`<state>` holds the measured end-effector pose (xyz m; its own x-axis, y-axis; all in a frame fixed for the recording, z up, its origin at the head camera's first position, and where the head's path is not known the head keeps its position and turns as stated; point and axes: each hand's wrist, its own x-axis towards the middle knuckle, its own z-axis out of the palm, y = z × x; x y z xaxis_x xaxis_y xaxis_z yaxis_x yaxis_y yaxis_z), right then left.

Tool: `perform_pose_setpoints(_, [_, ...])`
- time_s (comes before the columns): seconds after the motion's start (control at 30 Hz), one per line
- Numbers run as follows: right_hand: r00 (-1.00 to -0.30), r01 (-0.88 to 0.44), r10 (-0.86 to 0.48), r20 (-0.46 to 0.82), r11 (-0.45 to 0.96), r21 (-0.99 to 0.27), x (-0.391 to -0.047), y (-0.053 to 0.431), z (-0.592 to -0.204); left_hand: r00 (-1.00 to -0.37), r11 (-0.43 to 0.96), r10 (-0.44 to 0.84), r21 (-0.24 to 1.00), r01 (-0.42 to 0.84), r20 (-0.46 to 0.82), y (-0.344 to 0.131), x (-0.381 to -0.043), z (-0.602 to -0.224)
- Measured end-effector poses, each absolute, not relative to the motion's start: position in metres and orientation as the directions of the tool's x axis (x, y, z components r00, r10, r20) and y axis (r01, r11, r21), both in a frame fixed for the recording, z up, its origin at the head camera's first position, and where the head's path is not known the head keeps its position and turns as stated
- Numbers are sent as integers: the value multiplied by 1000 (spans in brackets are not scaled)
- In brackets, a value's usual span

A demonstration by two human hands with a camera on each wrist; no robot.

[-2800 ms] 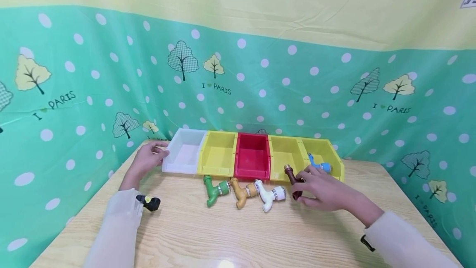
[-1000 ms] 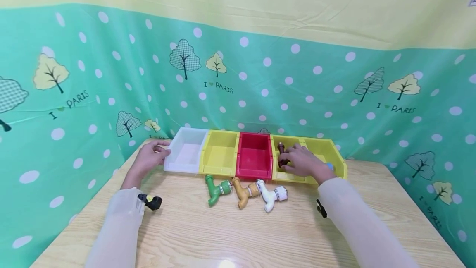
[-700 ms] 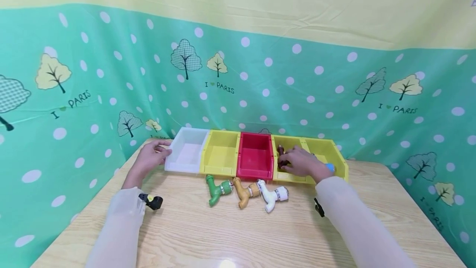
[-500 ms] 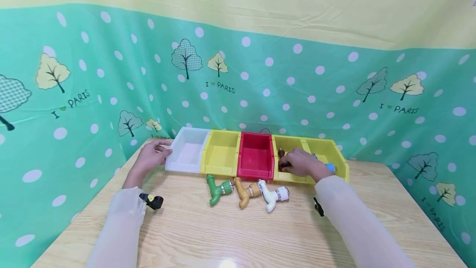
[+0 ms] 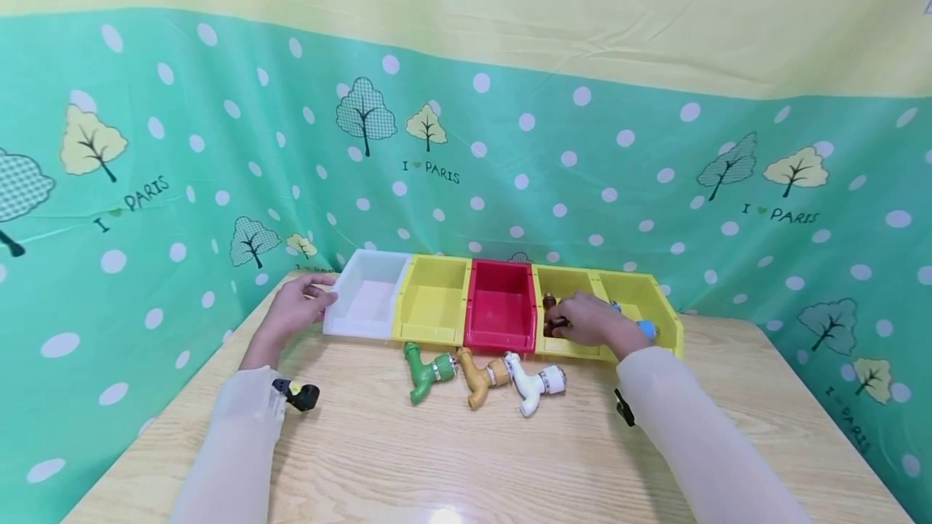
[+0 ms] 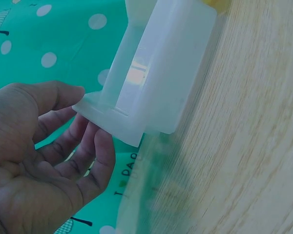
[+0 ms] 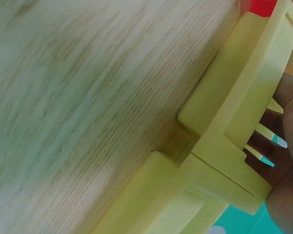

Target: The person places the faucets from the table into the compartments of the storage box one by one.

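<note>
My left hand (image 5: 291,312) pinches the side rim of the white bin (image 6: 158,73), thumb above and fingers below, as the left wrist view shows. Down inside the yellow bin right of the red one, my right hand (image 5: 588,319) holds a dark brown tap (image 5: 549,302), its lower part mostly covered by the fingers. In the right wrist view the yellow bin's wall (image 7: 261,92) hides the tap and the fingertips. A green tap (image 5: 427,372), an orange-brown tap (image 5: 478,377) and a white tap (image 5: 533,383) lie in a row before the bins.
Between the white bin and my right hand stand a yellow bin (image 5: 433,297) and a red bin (image 5: 502,302). A blue tap (image 5: 646,329) lies in the rightmost yellow bin (image 5: 668,322). A patterned curtain (image 5: 510,144) hangs behind the wooden table (image 5: 408,459).
My right hand has carried the brown tap from in front of the bins into the yellow bin and lowered it slightly. The left hand has kept its place on the white bin.
</note>
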<state>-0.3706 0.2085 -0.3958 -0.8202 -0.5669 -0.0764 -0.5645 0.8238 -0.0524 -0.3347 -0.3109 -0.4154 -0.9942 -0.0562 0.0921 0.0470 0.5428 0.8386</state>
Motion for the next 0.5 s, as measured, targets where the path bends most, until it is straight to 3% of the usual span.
perform_pose_setpoints(0.5, [-787, -614, -613, 69, 789, 8, -345, 217, -383, -993, 545, -58, 837, 55, 103, -311, -334, -417])
